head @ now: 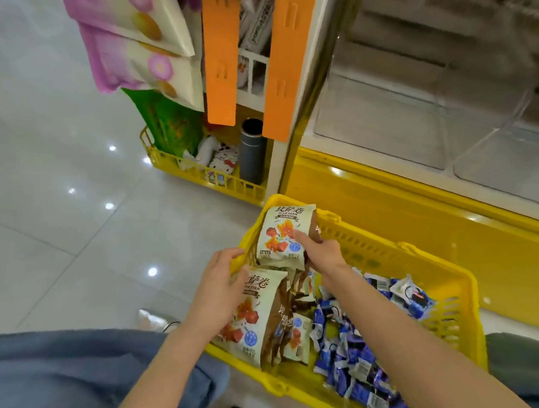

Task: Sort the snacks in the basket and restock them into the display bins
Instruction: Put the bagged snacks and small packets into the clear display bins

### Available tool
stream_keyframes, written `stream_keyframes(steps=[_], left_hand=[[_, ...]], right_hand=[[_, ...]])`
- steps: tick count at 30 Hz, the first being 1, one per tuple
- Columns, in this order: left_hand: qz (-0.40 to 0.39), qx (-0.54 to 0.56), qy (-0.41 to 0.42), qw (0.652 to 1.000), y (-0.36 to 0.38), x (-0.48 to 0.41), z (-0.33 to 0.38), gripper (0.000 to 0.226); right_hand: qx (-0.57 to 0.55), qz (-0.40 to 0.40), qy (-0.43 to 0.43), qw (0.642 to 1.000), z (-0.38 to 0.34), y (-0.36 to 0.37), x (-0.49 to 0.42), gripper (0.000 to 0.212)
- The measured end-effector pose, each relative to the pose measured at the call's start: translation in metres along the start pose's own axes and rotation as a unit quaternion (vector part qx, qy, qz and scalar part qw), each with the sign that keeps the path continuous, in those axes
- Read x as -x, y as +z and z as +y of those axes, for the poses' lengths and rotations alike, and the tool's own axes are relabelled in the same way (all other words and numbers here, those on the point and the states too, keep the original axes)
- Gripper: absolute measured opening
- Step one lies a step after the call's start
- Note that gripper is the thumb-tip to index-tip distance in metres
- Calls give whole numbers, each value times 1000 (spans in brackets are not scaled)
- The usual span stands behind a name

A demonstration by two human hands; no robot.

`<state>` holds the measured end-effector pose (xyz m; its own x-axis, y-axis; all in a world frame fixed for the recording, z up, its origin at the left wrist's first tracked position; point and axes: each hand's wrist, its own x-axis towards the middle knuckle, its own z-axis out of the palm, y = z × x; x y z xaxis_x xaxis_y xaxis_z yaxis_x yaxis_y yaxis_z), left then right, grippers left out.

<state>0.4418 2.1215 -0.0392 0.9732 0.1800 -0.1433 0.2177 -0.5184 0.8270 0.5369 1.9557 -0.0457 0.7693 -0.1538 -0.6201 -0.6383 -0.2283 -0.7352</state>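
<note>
Right hand (320, 252) grips a cream snack bag (281, 237) upright over the yellow basket's (391, 253) far corner — left hand (218, 289) clasps a second bag (256, 318) standing inside, beside blue-wrapped sweets (349, 350)

I was in a shop, on a snack aisle with a glossy pale tiled floor (56, 191) that threw back the ceiling lights. Beside me stood a yellow-based display unit (404, 214) topped with clear plastic bins (415, 125), and at its end hung packets of snacks (145, 50) between orange strips (221, 58), with a low yellow rack (203, 176) of small goods underneath. A yellow shopping basket (391, 253) sat on the floor in front of me, filled with many identical cream snack bags (262, 317) and a heap of small blue wrapped pieces (349, 350), stock in retail quantities.
</note>
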Motion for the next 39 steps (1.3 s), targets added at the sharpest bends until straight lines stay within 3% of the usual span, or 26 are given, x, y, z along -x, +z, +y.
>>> stream_keyframes(steps=[2,4,7,9,11,15,17,19,22,27,32,36,39], left_hand=[[30,95,-34,994,-8,-4,8,26],[34,220,-91,971,-15,-8,19,30],[-28,407,-148,901,-25,-8,39,48],[-87,453,-142,875,-31,-4,49,58],[-101,466,-132,869,-37,1,57,60],[16,470,-118,875,-46,6,58,38],[45,469,-101,876,-52,7,58,33],[57,469,-86,877,-56,9,60,32],[73,461,-83,880,-60,13,62,29],[61,455,-73,886,-59,24,65,28],[56,449,-68,889,-54,32,80,32],[30,429,-39,902,-54,32,99,32],[-17,431,-41,901,-54,31,117,32]], right_hand=[[-5,-15,-35,999,-11,-9,9,32],[-8,-52,-79,996,-25,-18,26,42],[-7,-138,-126,982,-38,-25,54,41],[3,-185,-144,972,-41,-26,71,44],[4,-216,-150,965,-39,-25,82,51],[49,-188,-114,974,-18,-19,89,60],[143,-151,-65,976,-3,-14,90,51],[174,-182,6,968,12,-10,94,43],[155,-229,45,960,28,-2,101,42],[60,-158,34,985,49,14,106,53],[-33,-149,58,987,58,16,114,55],[-60,-127,44,989,46,-8,110,52],[-126,-173,27,976,22,-51,107,45]])
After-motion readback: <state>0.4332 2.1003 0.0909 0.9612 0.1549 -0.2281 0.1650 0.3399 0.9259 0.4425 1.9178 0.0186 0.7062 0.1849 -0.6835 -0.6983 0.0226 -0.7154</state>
